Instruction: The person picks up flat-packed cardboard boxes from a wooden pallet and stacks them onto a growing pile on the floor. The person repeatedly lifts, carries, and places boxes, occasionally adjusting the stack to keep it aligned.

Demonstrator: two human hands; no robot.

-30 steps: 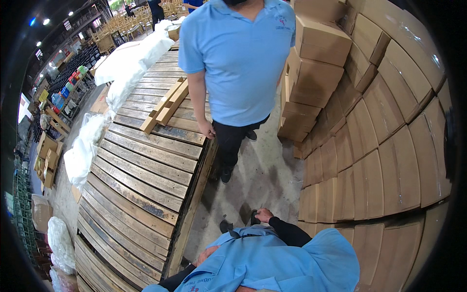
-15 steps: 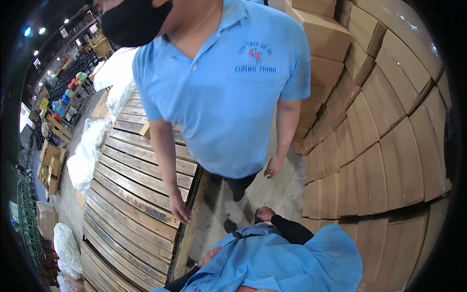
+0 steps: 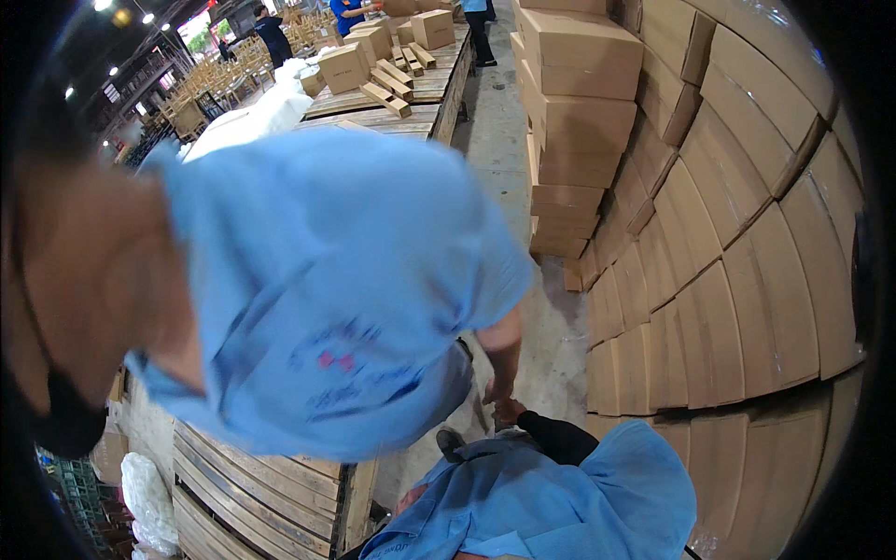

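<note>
My right hand [image 3: 509, 412] is low in front of my body, at the end of a black sleeve. Close against it in the picture hangs a co-worker's hand [image 3: 497, 387]; whether they touch I cannot tell. The fingers of my right hand are too small and partly hidden to read. Only a bit of my left hand [image 3: 412, 498] shows beside my blue shirt [image 3: 560, 495], its fingers hidden. A co-worker in a blue polo shirt [image 3: 336, 289] leans across right in front of me, blurred, covering much of a slatted wooden platform [image 3: 252, 485].
Stacked cardboard cartons [image 3: 737, 308] form a wall on my right, with a taller stack [image 3: 583, 112] farther ahead. Boxes [image 3: 345, 68] and wooden pieces [image 3: 387, 93] lie on the platform's far end. White plastic wrapping [image 3: 149, 499] is at the left. People work in the distance.
The co-worker, upright before, has bent forward and to the left, nearer to me. Their hand has come down beside my right hand. The far end of the platform has come into view.
</note>
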